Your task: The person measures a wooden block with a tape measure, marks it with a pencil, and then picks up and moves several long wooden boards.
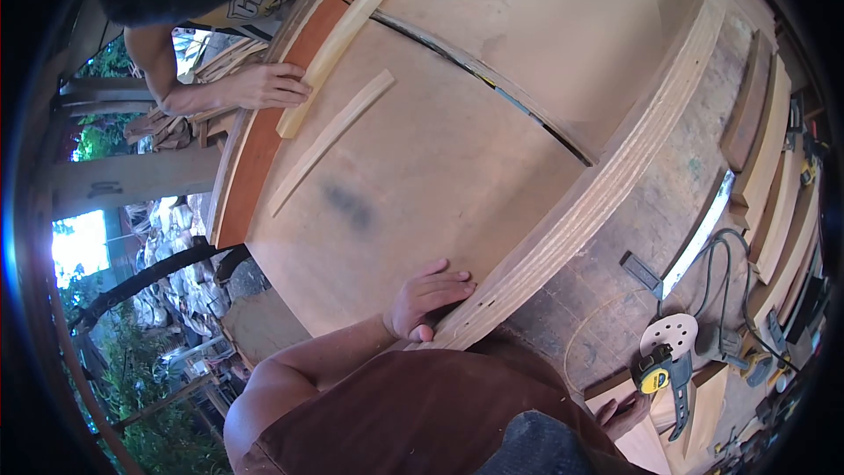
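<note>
My left hand (431,301) lies with its fingers stretched on the large wooden panel (440,202), its thumb by the end of a thick curved laminated wooden edge (607,185). Low on the right, in shadow, my right hand (624,413) reaches among pale wood pieces (706,409); its fingers look apart, though part of the hand is hidden by my body. Just beside it are a yellow and black tape measure (653,380) and a round sanding disc (670,334). A loose thin wood strip (334,141) rests on the panel.
Opposite me, a person's hand (274,86) presses a pale strip (338,57) along a reddish-brown curved rail (308,44). A dark slot (483,79) crosses the panel. At right, a worktable (607,290) holds a metal square (694,237), a cable (725,273) and curved wood pieces (765,158).
</note>
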The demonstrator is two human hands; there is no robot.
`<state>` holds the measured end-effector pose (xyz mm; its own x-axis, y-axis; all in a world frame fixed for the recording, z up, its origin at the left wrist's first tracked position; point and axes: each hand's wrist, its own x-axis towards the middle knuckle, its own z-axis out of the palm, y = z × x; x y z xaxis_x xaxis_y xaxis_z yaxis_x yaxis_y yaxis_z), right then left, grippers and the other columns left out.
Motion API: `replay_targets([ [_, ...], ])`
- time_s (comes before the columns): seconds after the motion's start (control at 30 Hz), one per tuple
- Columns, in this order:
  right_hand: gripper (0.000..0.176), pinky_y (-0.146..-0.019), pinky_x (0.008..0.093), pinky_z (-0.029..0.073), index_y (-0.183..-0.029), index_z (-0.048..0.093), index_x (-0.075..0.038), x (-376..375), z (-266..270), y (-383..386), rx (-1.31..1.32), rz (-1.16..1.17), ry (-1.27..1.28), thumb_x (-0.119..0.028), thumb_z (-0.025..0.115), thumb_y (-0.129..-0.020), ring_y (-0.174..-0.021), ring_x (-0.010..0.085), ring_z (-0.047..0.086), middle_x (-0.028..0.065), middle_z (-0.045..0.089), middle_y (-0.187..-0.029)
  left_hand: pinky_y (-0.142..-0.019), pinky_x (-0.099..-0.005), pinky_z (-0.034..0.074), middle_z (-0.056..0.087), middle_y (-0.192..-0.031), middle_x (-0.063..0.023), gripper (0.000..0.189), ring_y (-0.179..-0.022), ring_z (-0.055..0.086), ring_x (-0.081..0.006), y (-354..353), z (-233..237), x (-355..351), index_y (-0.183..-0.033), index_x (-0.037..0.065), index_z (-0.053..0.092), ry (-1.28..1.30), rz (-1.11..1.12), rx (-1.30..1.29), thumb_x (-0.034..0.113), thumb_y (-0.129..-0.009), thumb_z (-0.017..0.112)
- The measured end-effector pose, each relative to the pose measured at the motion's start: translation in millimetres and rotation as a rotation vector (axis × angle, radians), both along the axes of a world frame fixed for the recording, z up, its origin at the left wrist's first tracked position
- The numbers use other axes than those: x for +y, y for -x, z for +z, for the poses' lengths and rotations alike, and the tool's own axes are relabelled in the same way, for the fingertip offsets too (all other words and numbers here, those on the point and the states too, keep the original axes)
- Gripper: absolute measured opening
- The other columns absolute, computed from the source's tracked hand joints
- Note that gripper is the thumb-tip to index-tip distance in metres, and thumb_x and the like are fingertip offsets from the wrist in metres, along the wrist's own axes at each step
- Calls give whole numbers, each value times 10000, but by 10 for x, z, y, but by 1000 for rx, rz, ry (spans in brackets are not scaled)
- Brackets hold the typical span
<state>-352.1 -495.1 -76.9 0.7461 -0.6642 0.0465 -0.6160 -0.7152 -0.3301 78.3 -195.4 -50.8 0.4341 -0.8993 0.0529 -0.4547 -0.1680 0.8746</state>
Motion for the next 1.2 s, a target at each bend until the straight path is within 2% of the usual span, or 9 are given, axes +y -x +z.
replay_targets([
  [0.57,568,-1070,582,299,-1338,398,34,-2,8,3,38,-9,24,-390,506,-977,-1272,476,422,293,446,-1359,-1158,-498,230,639,-1255,-175,963,-1274,542,-346,7,-16,4,-1224,-46,613,10,11,9,769,-907,210],
  [0.67,577,-1068,586,300,-1340,400,40,-1,14,-17,35,-7,34,-397,503,-978,-1273,478,421,295,445,-1360,-1130,-497,289,636,-1252,-192,880,-1239,559,-363,-45,-12,3,-1228,-52,609,42,39,0,714,-941,283],
  [0.73,580,-1069,586,301,-1342,401,42,1,-38,30,17,-3,38,-399,502,-979,-1274,480,420,295,444,-1363,-1077,-493,364,640,-1217,-203,715,-1168,581,-392,-177,-22,35,-1216,-41,616,61,172,-78,600,-972,413],
  [0.77,583,-1069,587,302,-1344,402,43,-5,-50,53,6,-3,40,-401,501,-981,-1274,481,419,296,443,-1365,-1077,-493,364,640,-1217,-203,715,-1168,581,-392,-254,-15,77,-1216,-41,616,64,176,-81,600,-972,413],
  [0.83,575,-1067,586,304,-1337,404,43,-8,-31,26,22,-6,49,-400,500,-983,-1272,481,421,296,444,-1362,-1025,-493,408,627,-1201,-201,555,-1135,574,-400,-433,0,156,-1177,-27,631,-13,480,-110,475,-971,517],
  [0.97,559,-1059,584,310,-1330,405,40,2,8,-29,31,0,52,-393,497,-989,-1260,481,429,297,450,-1347,-1008,-484,416,606,-1208,-189,461,-1159,551,-390,-640,44,75,-1138,-3,644,-110,499,-316,411,-947,576],
  [1.03,557,-1054,584,314,-1329,408,41,5,-50,0,-6,-2,53,-390,499,-988,-1253,481,433,298,453,-1341,-1006,-469,418,593,-1225,-186,404,-1179,535,-384,-646,36,47,-1121,17,650,-257,354,-542,367,-924,603],
  [1.17,553,-1045,584,325,-1333,400,51,-16,-74,17,-50,30,75,-373,496,-991,-1237,481,443,300,459,-1331,-1021,-459,410,600,-1213,-176,329,-1169,542,-387,-654,17,68,-1116,29,655,-227,396,-484,278,-902,630],
  [1.2,553,-1045,584,325,-1333,400,51,-18,-43,17,-46,34,76,-373,496,-991,-1237,481,443,300,459,-1331,-1029,-454,404,603,-1214,-172,300,-1170,544,-382,-658,-48,139,-1109,27,656,-171,478,-421,235,-893,636],
])
